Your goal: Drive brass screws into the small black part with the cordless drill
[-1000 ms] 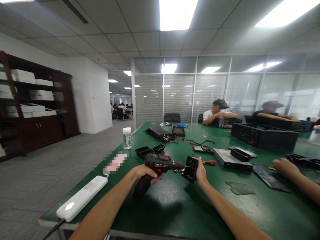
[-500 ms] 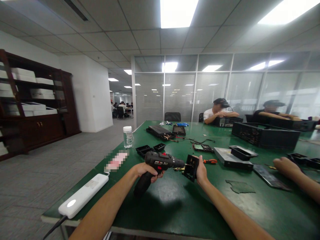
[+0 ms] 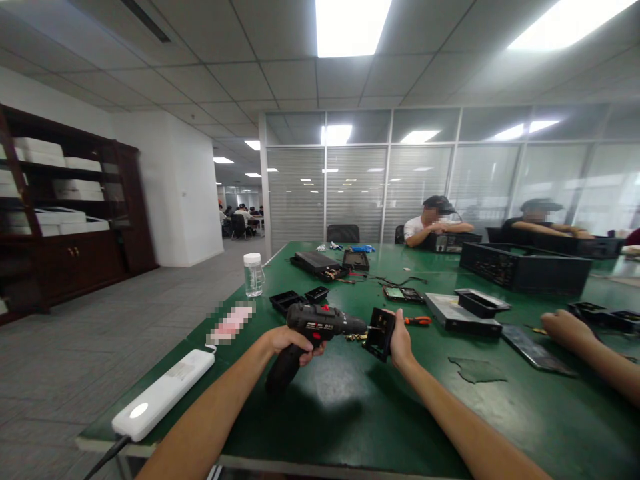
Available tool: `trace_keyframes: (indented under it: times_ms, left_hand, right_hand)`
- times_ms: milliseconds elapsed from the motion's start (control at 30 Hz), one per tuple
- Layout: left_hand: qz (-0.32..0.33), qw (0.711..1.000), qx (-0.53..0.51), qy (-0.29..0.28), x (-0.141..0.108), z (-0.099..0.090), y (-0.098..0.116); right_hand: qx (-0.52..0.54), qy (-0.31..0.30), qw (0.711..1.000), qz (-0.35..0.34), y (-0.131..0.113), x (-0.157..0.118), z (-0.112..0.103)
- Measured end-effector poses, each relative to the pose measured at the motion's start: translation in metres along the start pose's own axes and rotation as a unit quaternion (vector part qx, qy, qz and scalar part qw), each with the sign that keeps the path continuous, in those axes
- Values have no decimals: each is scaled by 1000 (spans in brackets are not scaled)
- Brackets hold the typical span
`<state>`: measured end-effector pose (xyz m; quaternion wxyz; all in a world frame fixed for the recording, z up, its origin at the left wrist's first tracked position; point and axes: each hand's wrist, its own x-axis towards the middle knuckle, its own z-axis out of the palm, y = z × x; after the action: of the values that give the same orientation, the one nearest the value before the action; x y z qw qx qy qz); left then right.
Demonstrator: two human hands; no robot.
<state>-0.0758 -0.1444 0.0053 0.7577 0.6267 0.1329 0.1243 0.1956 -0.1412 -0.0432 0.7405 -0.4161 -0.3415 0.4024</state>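
Observation:
My left hand point(image 3: 293, 343) is closed around the grip of a black cordless drill point(image 3: 320, 323) with red details. The drill lies level, its bit pointing right into the open side of a small black plastic housing point(image 3: 379, 333). My right hand point(image 3: 401, 339) clasps that housing by its right side, above the table; its fingers are partly hidden behind it. Small brass-coloured parts point(image 3: 356, 337) lie on the table behind the drill's nose. An orange-handled screwdriver point(image 3: 418, 321) lies just beyond my right hand.
The green table point(image 3: 400, 427) carries black trays point(image 3: 286, 300), a clear bottle point(image 3: 253, 275), a white power strip point(image 3: 165, 393), a silver drive point(image 3: 463, 317) and a large black case point(image 3: 525, 267). At right a co-worker's hand point(image 3: 567, 330) rests nearby. Two people sit across the table.
The whole view has shifted slightly, so things sit a little further left. My hands keep the same hold on the drill and the housing, with the bit still at the housing.

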Motion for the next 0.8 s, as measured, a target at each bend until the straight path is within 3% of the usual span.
trace_keyframes:
  times_ms: [800]
  left_hand:
    - [-2,1000,16,11,0,6,3]
  right_hand:
    - [3,-2,1000,-1,2,0,0]
